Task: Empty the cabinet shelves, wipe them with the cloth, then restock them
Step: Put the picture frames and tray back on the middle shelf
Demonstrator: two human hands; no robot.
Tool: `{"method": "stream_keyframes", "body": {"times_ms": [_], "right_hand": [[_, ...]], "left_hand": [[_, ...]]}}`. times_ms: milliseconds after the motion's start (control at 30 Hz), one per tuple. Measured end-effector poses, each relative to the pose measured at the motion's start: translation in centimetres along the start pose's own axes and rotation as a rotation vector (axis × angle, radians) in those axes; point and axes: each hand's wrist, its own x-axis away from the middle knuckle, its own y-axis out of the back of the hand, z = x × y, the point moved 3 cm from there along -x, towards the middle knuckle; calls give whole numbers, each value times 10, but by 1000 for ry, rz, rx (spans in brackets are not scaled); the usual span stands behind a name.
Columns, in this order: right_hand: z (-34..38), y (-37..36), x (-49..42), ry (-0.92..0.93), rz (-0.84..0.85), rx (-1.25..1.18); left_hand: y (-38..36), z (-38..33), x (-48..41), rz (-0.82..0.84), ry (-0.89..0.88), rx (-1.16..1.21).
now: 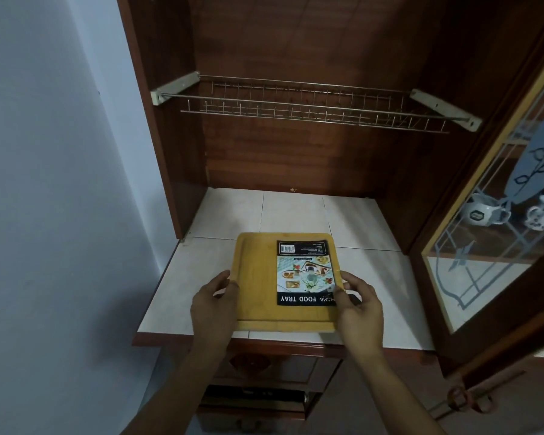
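Inside the open cabinet (170, 120), near the front of its tiled shelf (358, 221), the wooden food tray (258, 277) lay flat, its side edges gripped by the left hand (215, 304) and right hand (358, 306), whose thumb, pressed on the printed label (305, 271), might have slipped and tipped it off the lip.

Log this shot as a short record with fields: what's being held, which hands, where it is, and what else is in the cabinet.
item: wooden tray, printed label face up
grip: left hand holds its left edge, right hand its right edge
place: flat over the front of the tiled shelf
above: wire rack, nothing on it
door: glass door open at right, white jugs show in its glass
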Motion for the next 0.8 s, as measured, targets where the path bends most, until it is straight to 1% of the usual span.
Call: {"method": "stream_keyframes", "body": {"times_ms": [200, 367, 600, 800], "right_hand": [[11, 12, 10, -11, -5, -11], [17, 21, 21, -21, 6, -11], [29, 33, 50, -53, 23, -18], [38, 42, 76, -151, 43, -110]], "left_hand": [[-1, -13, 22, 98, 56, 117], [1, -17, 38, 172, 73, 120], [15, -28, 67, 136, 32, 164], [26, -36, 88, 137, 35, 199]]}}
